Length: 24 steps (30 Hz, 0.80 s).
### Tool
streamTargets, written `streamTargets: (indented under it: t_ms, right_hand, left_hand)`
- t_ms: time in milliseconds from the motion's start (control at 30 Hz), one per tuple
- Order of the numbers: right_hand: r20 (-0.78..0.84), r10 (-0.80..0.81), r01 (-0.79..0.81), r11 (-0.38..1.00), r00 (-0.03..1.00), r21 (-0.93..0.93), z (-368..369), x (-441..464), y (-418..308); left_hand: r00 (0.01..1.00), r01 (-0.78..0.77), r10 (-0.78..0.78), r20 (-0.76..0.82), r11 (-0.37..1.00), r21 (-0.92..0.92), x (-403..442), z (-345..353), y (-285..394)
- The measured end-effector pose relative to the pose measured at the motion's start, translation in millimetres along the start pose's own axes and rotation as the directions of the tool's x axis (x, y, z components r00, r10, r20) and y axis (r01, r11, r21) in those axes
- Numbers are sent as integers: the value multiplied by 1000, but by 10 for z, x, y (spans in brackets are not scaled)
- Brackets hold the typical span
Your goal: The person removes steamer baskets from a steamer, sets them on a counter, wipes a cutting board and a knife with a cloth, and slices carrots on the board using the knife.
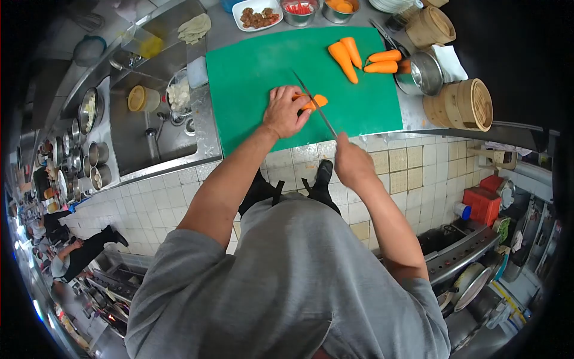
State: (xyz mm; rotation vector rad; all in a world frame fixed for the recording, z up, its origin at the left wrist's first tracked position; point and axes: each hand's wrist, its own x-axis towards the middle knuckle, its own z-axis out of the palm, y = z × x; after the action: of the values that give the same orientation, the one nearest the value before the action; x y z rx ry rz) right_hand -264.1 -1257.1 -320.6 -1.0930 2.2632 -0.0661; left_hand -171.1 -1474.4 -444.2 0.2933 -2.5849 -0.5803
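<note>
My left hand (286, 112) presses a carrot (307, 105) down on the green cutting board (257, 66), its fingers bent over the top and hiding most of it. Wrapped round the handle of a long kitchen knife (323, 118) is my right hand (354, 160), just off the board's near edge. The blade runs slantwise across the carrot, close to my left fingertips. On the blade's right side lie cut carrot pieces (321, 100). Several whole peeled carrots (342, 62) rest farther back on the right of the board.
Behind the board stand a white dish of brown food (259, 16), a bowl of red strips (298, 11) and a bowl of orange pieces (341, 7). Scissors (390, 39), a metal pot (423, 73) and bamboo steamers (459, 105) are at right. A sink (128, 96) lies left.
</note>
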Motion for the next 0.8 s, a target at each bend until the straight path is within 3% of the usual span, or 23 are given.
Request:
streamTargets:
  t_ms: [200, 367, 533, 800]
  right_hand:
    - [143, 98, -97, 995, 985, -9, 2, -407, 146]
    - [43, -29, 28, 999, 999, 30, 193, 183, 104]
    - [6, -10, 10, 996, 1000, 88, 340, 856, -71]
    - [-31, -38, 40, 996, 999, 77, 209, 579, -6]
  left_hand:
    - [1000, 4, -4, -4, 1000, -27, 0, 19, -6]
    - [1000, -14, 13, -21, 999, -30, 4, 11, -1]
    - [1000, -11, 10, -10, 1000, -28, 16, -9, 0]
    - [1000, 9, -9, -10, 999, -32, 21, -4, -11]
